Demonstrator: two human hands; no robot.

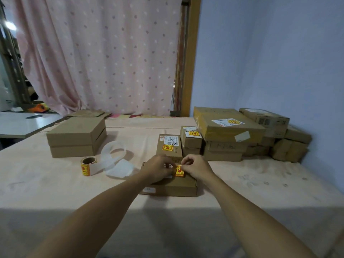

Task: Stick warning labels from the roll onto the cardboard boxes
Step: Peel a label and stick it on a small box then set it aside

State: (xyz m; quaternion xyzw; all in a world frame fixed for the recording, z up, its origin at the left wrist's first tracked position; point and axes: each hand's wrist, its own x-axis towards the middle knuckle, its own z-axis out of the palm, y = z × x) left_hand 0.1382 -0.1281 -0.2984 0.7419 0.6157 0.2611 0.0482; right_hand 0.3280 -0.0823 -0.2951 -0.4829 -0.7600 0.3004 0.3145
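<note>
A flat cardboard box lies in front of me on the table. A yellow and red warning label sits over its top, and both hands hold it. My left hand pinches the label's left edge with curled fingers. My right hand pinches its upper right corner. The label roll stands to the left, with a long strip of empty white backing paper curling away from it. Another box just behind carries a label.
Two stacked plain boxes stand at the back left. A pile of boxes, some with labels, fills the back right against the blue wall. A pink curtain hangs behind the table.
</note>
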